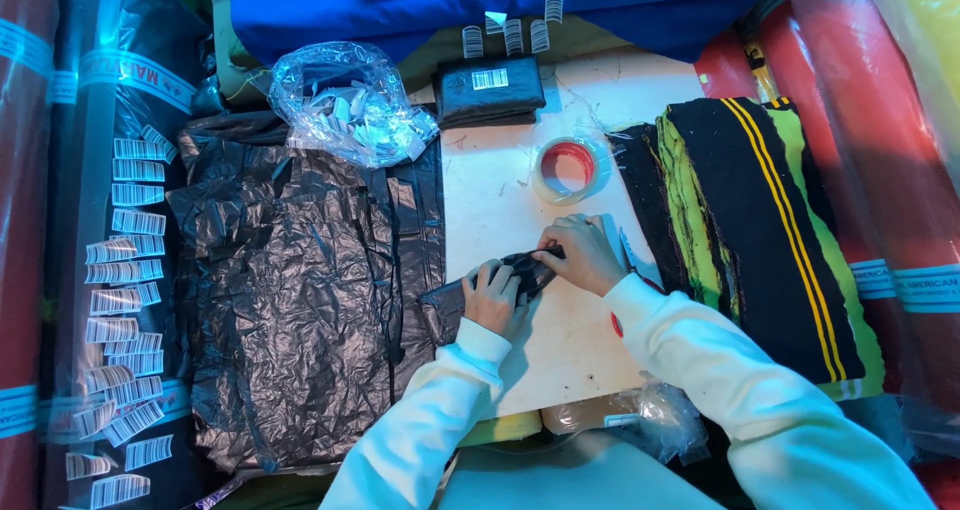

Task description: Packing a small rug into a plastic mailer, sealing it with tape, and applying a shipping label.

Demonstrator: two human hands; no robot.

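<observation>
My left hand (492,295) and my right hand (583,252) meet over a small black bundle (522,271) on the white tabletop (490,200). Both grip it, the left from the near side, the right pinching its far end. The bundle looks like folded black plastic or cloth; most of it is hidden under my fingers. Both sleeves are white.
A heap of crumpled black plastic bags (300,280) lies to the left. A tape roll (568,168) sits beyond my hands. A black wrapped packet (488,90) and a clear bag of labels (350,105) are farther back. Striped folded fabric (760,240) lies right. Barcode stickers (125,300) line the left roll.
</observation>
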